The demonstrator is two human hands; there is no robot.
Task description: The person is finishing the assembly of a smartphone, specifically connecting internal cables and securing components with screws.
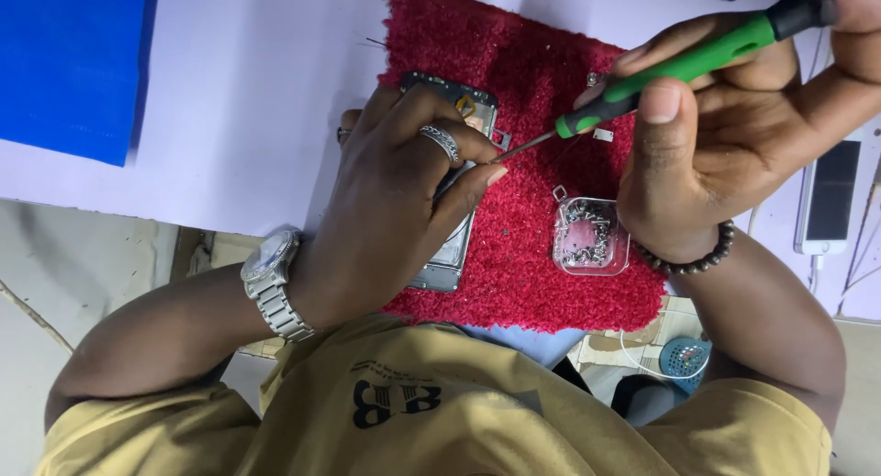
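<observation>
My left hand [404, 196], with a silver ring and a metal wristwatch, presses down on an opened phone [456, 246] lying on a red fuzzy mat [532, 81]. My right hand [734, 127], wearing a dark bead bracelet, grips a green-and-black screwdriver [679, 67]. Its thin metal tip points at the phone's edge beside my left fingertips. Most of the phone is hidden under my left hand.
A small clear plastic box [592, 235] of tiny metal screws sits on the mat near my right wrist. A white phone [830, 196] with a cable lies at the right. A blue sheet [69, 63] covers the table's top-left corner.
</observation>
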